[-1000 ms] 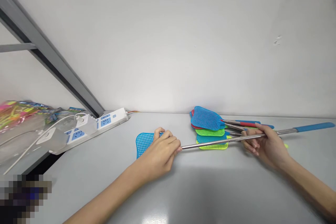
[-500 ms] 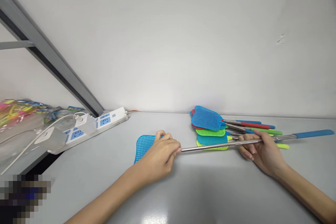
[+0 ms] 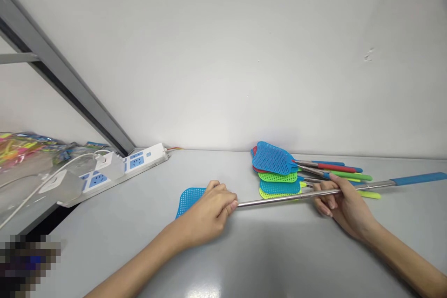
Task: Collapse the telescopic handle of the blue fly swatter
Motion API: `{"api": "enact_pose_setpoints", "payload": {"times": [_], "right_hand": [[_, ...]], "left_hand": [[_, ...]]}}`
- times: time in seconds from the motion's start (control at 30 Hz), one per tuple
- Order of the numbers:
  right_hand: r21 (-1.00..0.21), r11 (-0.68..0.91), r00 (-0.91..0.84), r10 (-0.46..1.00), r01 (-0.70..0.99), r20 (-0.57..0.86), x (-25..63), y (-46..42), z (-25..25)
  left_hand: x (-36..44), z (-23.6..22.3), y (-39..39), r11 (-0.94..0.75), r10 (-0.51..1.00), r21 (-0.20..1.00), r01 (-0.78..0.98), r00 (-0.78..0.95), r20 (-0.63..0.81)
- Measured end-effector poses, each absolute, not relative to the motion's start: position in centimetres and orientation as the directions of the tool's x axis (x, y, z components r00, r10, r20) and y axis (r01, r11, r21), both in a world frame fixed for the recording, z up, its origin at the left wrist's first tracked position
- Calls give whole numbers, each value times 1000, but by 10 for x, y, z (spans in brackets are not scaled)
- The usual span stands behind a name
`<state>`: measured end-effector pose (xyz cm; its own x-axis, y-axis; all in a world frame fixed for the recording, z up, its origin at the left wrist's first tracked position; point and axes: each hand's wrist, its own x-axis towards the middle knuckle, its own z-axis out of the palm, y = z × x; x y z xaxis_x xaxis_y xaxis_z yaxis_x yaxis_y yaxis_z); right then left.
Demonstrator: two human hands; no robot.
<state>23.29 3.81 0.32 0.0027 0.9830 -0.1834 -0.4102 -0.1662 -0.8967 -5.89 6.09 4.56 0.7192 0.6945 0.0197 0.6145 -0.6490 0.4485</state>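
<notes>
A blue fly swatter (image 3: 190, 198) with a long telescopic steel rod (image 3: 275, 199) and a blue grip (image 3: 417, 179) stretches across the grey table (image 3: 265, 251). My left hand (image 3: 209, 212) is closed round the neck where the mesh head meets the rod. My right hand (image 3: 344, 205) pinches the rod further along, fingers wrapped under it. Just behind the rod lies a stack of fly swatters (image 3: 275, 170) in blue, green and red, handles pointing right.
A white power strip (image 3: 115, 170) with blue sockets, plugs and white cables lies at the left by the wall. Clear bags of coloured items (image 3: 24, 149) sit at the far left. A grey metal beam (image 3: 66, 88) slants down the wall.
The swatter has sunk slightly toward the table and its blue grip end has dropped lower. Both hands keep their hold and have shifted a little nearer and to the left.
</notes>
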Motion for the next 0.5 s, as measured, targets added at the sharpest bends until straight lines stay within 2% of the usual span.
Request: {"api": "enact_pose_setpoints", "payload": {"times": [0.5], "right_hand": [[-901, -175, -11, 983, -396, -186, 228, 32, 0]], "left_hand": [[-66, 48, 62, -513, 725, 572, 640, 680, -110]]}}
